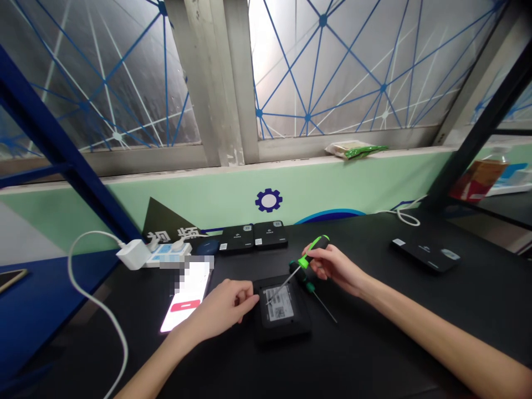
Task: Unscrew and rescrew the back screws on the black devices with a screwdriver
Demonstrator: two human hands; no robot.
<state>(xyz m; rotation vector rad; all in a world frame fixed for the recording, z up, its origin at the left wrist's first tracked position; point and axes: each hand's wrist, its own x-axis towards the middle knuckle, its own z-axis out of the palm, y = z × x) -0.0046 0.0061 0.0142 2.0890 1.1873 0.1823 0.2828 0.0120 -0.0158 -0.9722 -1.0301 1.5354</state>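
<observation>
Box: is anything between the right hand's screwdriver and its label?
Nothing visible: the right hand holds the bright screwdriver, its shaft slanting over the box to the label. The dark screwdriver lies at the box's far right corner, off the label; the left hand is at the box's left edge.

A squarish black box [286, 311] with rounded corners lies flat on the table [357, 354], its pale grey label [279, 303], printed with text and a square code, facing up. A screwdriver [305, 260] is held aslant, its bright green and black handle [317, 247] above the box's far right corner, its metal shaft [286, 283] sloping down across the label; whether its tip touches is unclear.
</observation>
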